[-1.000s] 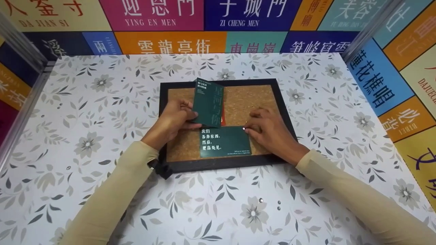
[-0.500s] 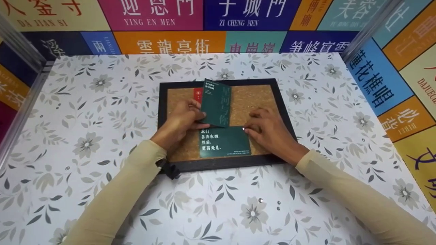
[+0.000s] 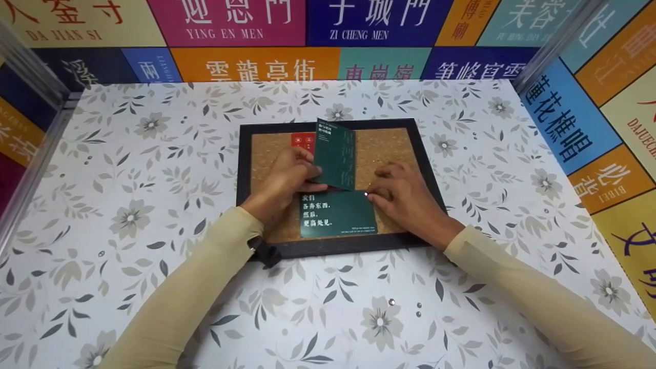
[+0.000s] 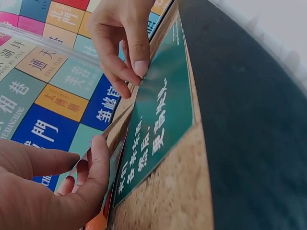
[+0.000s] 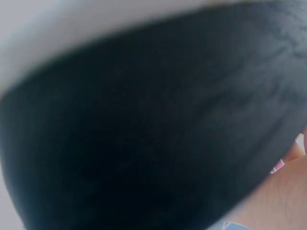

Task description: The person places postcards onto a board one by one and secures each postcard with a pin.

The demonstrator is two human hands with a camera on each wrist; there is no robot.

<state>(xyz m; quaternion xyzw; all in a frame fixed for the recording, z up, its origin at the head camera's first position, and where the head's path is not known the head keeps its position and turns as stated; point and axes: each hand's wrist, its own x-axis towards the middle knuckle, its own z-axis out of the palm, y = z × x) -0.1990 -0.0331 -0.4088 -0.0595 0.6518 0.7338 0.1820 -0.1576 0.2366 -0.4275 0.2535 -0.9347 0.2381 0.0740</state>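
Between the thumb and fingers of my left hand (image 3: 287,177) I hold a green card (image 3: 335,154) by its lower left part, tall side up and slightly tilted. Partly behind it a red card (image 3: 302,139) shows on the cork board (image 3: 379,148). A second green card (image 3: 338,215) with white writing lies flat along the board's lower part. At that card's upper right corner my right hand (image 3: 405,195) pinches a small whitish pin (image 3: 366,193), mostly hidden by the fingertips. In the left wrist view the held card is seen nearly edge-on.
A black frame (image 3: 333,248) borders the cork board. It lies on a table (image 3: 205,307) with a leaf-and-flower cover. Colourful lettered panels (image 3: 256,61) stand behind and at the sides. Something dark and blurred fills most of the right wrist view.
My left hand has moved to the right with the upright green card, uncovering more of the red card's left side. The right hand stays at the lower card's corner.
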